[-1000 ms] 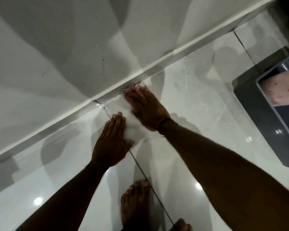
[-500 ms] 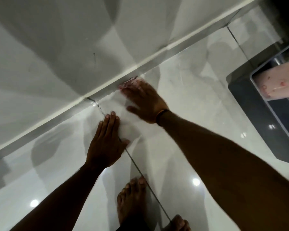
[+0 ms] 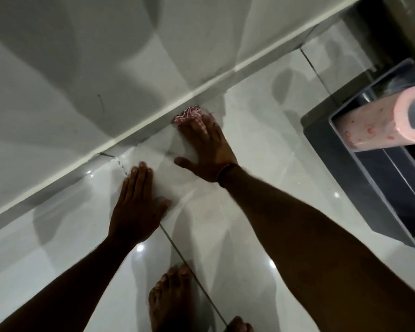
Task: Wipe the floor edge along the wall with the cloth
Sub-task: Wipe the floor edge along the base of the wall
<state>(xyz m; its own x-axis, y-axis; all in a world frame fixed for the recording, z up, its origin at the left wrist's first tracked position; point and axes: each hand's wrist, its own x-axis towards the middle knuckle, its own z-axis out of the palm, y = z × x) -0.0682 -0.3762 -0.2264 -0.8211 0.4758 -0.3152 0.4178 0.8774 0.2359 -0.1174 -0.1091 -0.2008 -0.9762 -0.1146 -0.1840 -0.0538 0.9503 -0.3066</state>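
Observation:
A pale cloth (image 3: 161,171) lies flat on the glossy white floor tiles, right at the foot of the wall (image 3: 134,68). Its pink checked corner (image 3: 189,115) bunches up against the floor edge (image 3: 153,124). My right hand (image 3: 206,149) presses flat on the cloth, fingertips at that pink corner and touching the wall base. My left hand (image 3: 137,202) lies flat on the cloth's lower left part, fingers together and pointing at the wall. Much of the cloth is hidden under both palms.
A dark grey open box (image 3: 321,140) stands on the floor at the right, holding a pink patterned roll (image 3: 379,123). My bare foot (image 3: 170,300) is planted behind my hands, beside a dark grout line (image 3: 192,259). A dark corner sits at the upper right.
My right hand has slid to the right along the wall base, dragging the cloth so its pink corner shows past the fingertips. My left hand has stayed put.

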